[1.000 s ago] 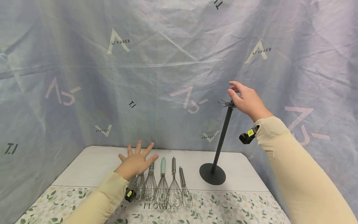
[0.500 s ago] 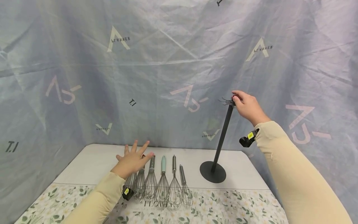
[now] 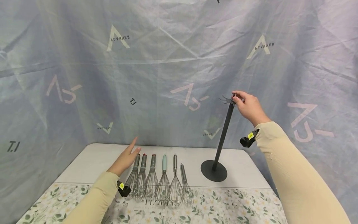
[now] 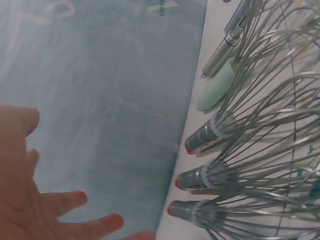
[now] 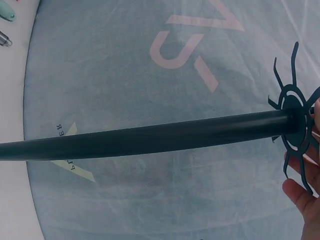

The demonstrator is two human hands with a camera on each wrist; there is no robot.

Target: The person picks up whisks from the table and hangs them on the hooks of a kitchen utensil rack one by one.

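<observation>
At the upper right in the head view, my right hand (image 3: 249, 107) pinches the small dark knob on top of a black stand (image 3: 223, 137). In the right wrist view the stand's hook ring (image 5: 294, 119), with curved hooks spreading outward, sits right at my fingers (image 5: 300, 195). My left hand (image 3: 123, 161), fingers extended and holding nothing, hovers left of a row of several wire whisks. A mint-handled whisk (image 3: 164, 163) lies among metal-handled ones, such as the leftmost whisk (image 3: 136, 163). Red handle ends show on three whisks in the left wrist view, beside my spread fingers (image 4: 100, 227).
The stand's round base (image 3: 213, 171) rests on the white table (image 3: 98, 155), right of the whisks. A floral cloth (image 3: 223, 202) covers the table's front, under the wire loops. Behind hangs a grey-blue printed curtain (image 3: 156, 62).
My right hand has come down onto the stand's top and taken hold of the knob. The left hand has drawn left and turned, uncovering the leftmost whisk handles.
</observation>
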